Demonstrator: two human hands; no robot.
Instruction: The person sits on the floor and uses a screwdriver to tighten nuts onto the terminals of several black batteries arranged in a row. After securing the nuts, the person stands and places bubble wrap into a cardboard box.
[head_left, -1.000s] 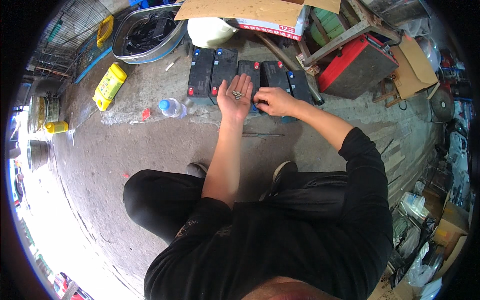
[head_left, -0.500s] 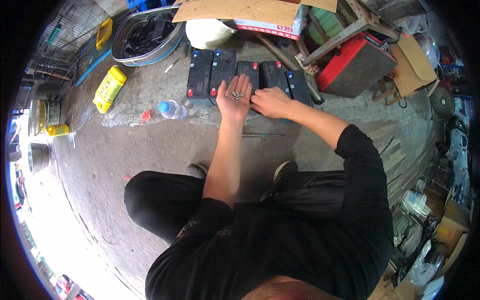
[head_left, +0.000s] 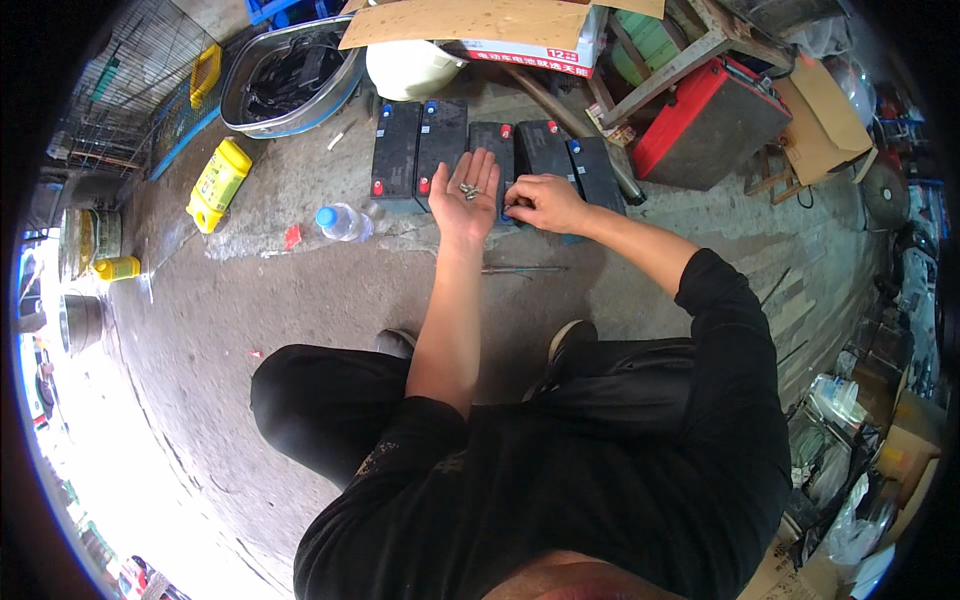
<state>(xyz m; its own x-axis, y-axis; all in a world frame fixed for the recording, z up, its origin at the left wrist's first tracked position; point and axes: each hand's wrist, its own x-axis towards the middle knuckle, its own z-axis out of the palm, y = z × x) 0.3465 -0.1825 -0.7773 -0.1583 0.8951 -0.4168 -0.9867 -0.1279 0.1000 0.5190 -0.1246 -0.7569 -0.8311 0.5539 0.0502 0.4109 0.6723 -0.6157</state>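
Note:
My left hand (head_left: pixel 463 215) is held palm up with its fingers stretched out. Small metal pieces, apparently screws or bolts (head_left: pixel 470 191), lie loose on that palm. Just to its right, my right hand (head_left: pixel 548 204) has its thumb and fingertips pinched at the near end of the middle black battery (head_left: pixel 493 143). What is between those fingertips is too small to make out. Several black batteries with red and blue terminals stand in a row, the leftmost battery (head_left: pixel 396 150) beyond my left hand. A thin screwdriver-like tool (head_left: pixel 525 269) lies on the floor nearer to me.
A clear bottle with a blue cap (head_left: pixel 345 222) and a yellow jug (head_left: pixel 219 185) lie to the left. Behind the batteries are a metal tub (head_left: pixel 340 95), a white helmet-like shell (head_left: pixel 412 70) and a cardboard box (head_left: pixel 470 25). A red-and-black case (head_left: pixel 712 125) leans at the right.
My right hand's fingertips have shifted slightly at the middle battery, with the thumb showing more. The left hand keeps its palm-up pose with the metal pieces. The view has moved a little.

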